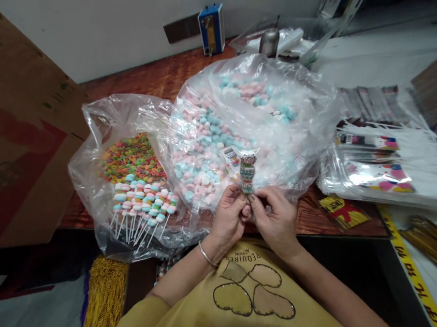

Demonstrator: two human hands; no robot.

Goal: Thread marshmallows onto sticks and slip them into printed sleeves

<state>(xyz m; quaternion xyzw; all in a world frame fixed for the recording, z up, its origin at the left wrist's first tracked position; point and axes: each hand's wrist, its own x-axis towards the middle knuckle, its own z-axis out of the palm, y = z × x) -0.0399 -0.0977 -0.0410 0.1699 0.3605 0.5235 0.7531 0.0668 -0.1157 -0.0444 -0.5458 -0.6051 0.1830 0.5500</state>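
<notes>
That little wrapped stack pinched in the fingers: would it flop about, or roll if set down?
The wrapped stack is probably stiff, since it stands roughly upright while the left hand and right hand pinch its lower end. It may roll on its side, as it looks roughly round. Its small size suggests it is light.

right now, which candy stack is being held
The wrapped stack, pinched at its base by left hand and right hand; the other stacks lie bunched at left.

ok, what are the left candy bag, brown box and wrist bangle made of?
Candy bag: likely thin plastic film, clear and glossy, with crinkled highlights.
Brown box: likely cardboard, matte printed panels.
Bangle: probably metal, shiny silver tone; exact metal unclear.
</notes>
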